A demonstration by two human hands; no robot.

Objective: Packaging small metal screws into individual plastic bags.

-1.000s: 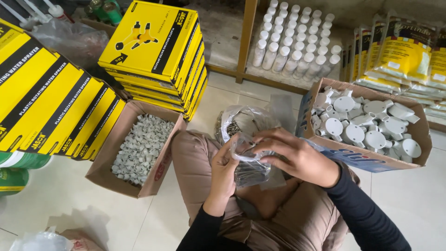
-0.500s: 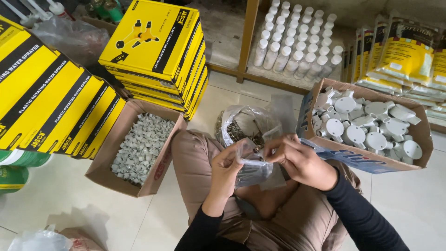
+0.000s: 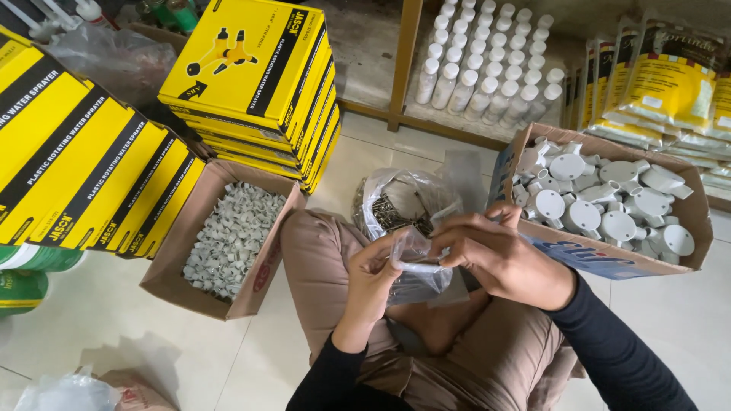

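Observation:
I sit on the floor with a small clear plastic bag (image 3: pixel 417 268) held over my lap. My left hand (image 3: pixel 375 280) pinches its left edge and my right hand (image 3: pixel 495 255) grips its top right edge. The bag holds dark small metal pieces. Just beyond my hands lies a larger open plastic bag (image 3: pixel 400 202) with more dark metal pieces inside. A cardboard box of small grey plastic clips (image 3: pixel 227 237) stands to my left. A cardboard box of white round plastic fittings (image 3: pixel 609 202) stands to my right.
Stacks of flat yellow boxes (image 3: pixel 251 84) stand at the back left, with more yellow boxes (image 3: pixel 68 175) along the left. White bottles (image 3: pixel 487 61) and yellow packets (image 3: pixel 662 84) fill a low wooden shelf behind. A green item (image 3: pixel 23 274) lies at far left.
My hands have drawn closer together and lower over my lap. The small bag is now held between both hands at its top edges.

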